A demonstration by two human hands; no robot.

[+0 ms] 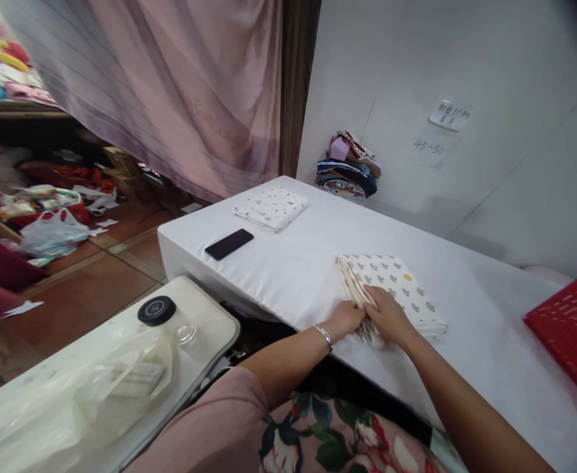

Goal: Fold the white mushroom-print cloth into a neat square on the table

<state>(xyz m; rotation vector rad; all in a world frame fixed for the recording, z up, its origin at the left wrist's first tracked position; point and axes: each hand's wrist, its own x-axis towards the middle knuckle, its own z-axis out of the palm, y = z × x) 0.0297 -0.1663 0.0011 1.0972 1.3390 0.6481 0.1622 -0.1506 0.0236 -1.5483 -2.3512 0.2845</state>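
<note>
A folded white cloth [401, 279] with grey printed shapes and one yellow mark lies on the white-covered table [313, 263] in front of me. My left hand [346, 319] and my right hand [386, 315] meet at its near left edge, where the layers are stacked. Both hands have their fingers closed on those layers; the fingertips are partly hidden. Farther off on the same table rests a second folded cloth [273, 209], white with small dark prints. A black phone [230, 244] lies flat, nearer to me than that second cloth.
At the right stands a red plastic basket [572, 328]. A pile of folded fabrics [348, 167] sits by the wall behind the table. On my left, a lower white surface [190, 295] holds a black round lid [156, 310] and a translucent plastic bag [135, 387]. A pink curtain [209, 85] hangs behind.
</note>
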